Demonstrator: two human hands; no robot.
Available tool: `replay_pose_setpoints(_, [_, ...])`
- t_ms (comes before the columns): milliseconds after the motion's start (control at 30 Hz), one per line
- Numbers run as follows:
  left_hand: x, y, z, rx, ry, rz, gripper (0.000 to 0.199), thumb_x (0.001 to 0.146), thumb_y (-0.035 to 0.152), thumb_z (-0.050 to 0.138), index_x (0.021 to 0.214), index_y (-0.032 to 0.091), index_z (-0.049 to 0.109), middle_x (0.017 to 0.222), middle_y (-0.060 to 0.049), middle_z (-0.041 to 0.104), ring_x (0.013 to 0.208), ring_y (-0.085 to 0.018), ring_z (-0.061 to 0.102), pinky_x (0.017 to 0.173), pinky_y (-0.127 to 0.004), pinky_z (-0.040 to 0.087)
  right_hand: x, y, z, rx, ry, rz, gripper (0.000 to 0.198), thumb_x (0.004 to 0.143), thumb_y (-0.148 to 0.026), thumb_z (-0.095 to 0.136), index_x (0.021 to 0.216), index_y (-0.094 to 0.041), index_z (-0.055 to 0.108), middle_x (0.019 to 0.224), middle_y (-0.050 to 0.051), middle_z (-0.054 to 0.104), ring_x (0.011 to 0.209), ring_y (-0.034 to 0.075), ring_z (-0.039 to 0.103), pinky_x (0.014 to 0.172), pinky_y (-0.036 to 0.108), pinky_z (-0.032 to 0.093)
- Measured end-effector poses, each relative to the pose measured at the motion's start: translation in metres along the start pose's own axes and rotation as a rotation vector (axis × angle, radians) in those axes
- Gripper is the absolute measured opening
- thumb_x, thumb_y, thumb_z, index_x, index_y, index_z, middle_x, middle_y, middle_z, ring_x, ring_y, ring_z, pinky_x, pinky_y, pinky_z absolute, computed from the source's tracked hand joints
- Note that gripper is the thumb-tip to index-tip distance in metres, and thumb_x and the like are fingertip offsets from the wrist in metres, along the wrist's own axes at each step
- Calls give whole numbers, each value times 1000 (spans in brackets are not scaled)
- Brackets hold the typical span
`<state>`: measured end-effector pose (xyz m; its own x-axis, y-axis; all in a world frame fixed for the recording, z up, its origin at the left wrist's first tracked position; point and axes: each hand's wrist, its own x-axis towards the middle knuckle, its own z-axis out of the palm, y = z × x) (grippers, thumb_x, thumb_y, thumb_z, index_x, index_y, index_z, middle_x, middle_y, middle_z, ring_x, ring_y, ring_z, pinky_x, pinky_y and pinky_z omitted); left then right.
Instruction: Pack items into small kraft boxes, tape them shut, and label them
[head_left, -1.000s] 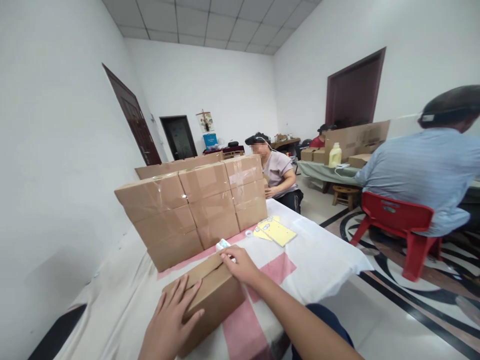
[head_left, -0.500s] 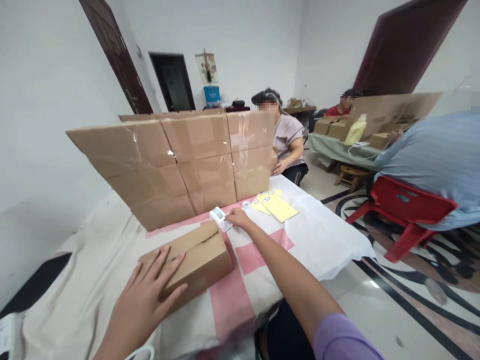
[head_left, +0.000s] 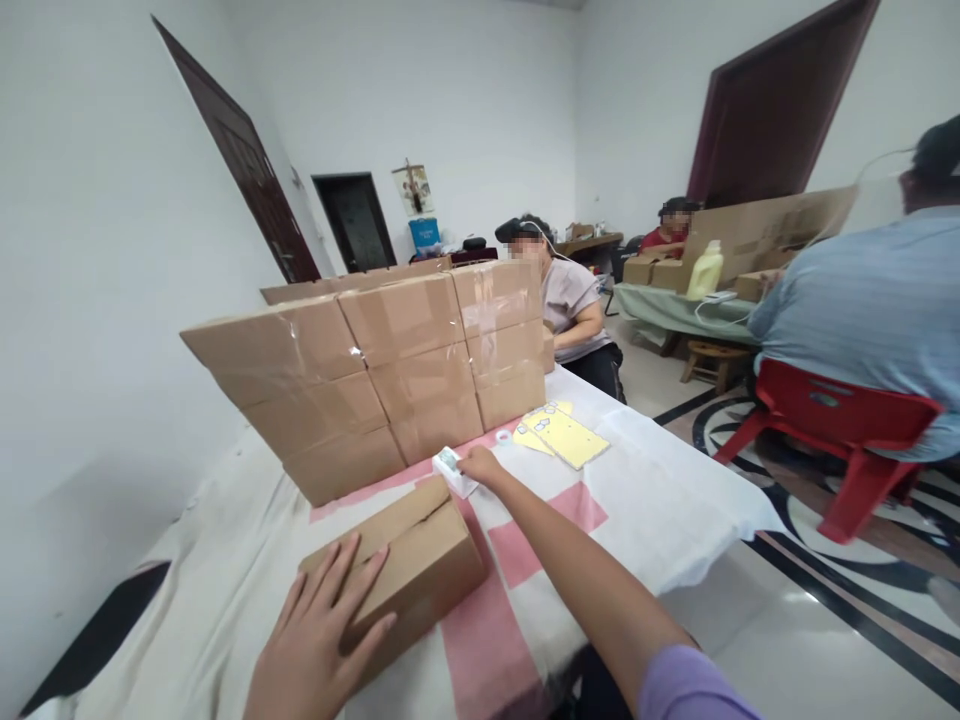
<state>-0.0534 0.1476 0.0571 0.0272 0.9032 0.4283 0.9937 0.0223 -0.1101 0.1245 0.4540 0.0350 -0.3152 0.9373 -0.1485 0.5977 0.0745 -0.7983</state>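
My left hand lies with fingers spread on the top of a brown cardboard box, over its near left end. The box's top flaps meet along a seam that gapes slightly at the far right. Just beyond it, a small white box with a grey-green patch on top sits on the cloth. My right hand is at the small box's right side, fingers closed in a pinch. What lies between those fingertips is too small to make out.
A wall of stacked, taped cardboard boxes stands behind. Yellow sheets and a tape roll lie to the right on the tablecloth. One person is beyond the stack; another sits on a red chair.
The camera view has tilted up and shifted left, so everything appears lower and further right. My left hand stays on the cardboard box, and my right hand stays at the small white box.
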Motion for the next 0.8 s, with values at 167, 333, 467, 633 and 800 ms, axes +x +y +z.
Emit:
replay_pose_setpoints(167, [3, -3, 0, 32, -62, -31, 60, 93, 58, 49, 149, 38, 43, 162, -5, 39, 148, -33, 39, 114, -57, 38, -13, 1, -9, 82, -20, 128, 18, 71, -25, 76, 80, -14, 66, 62, 7, 68, 57, 21, 67, 47, 23, 42])
replay_pose_setpoints(333, [5, 6, -13, -8, -45, -34, 58, 92, 54, 54, 148, 41, 45, 160, -6, 43, 146, -33, 42, 114, -57, 40, -36, -1, -23, 186, -32, 200, 22, 83, -32, 65, 90, -12, 62, 61, 6, 66, 45, 19, 63, 43, 26, 49])
replay_pose_setpoints(467, [9, 19, -28, -64, -58, -74, 61, 89, 46, 62, 148, 41, 45, 161, -6, 41, 145, -33, 43, 116, -58, 37, -45, -7, -27, 227, -60, 201, 28, 95, -38, 51, 91, -11, 60, 66, 9, 68, 46, 21, 66, 44, 29, 54])
replay_pose_setpoints(633, [9, 25, -34, -79, -68, -106, 65, 86, 42, 66, 148, 42, 45, 162, -5, 39, 147, -32, 40, 118, -57, 35, -52, -11, -22, 271, -77, 204, 27, 93, -38, 60, 81, -13, 59, 63, 9, 68, 49, 20, 68, 47, 27, 56])
replay_pose_setpoints(800, [6, 20, -27, -79, -42, -76, 62, 88, 44, 64, 148, 40, 47, 160, -7, 42, 146, -34, 42, 117, -58, 37, -58, -10, -19, 318, -39, 220, 30, 86, -38, 71, 73, -16, 57, 60, 6, 67, 52, 18, 68, 50, 24, 56])
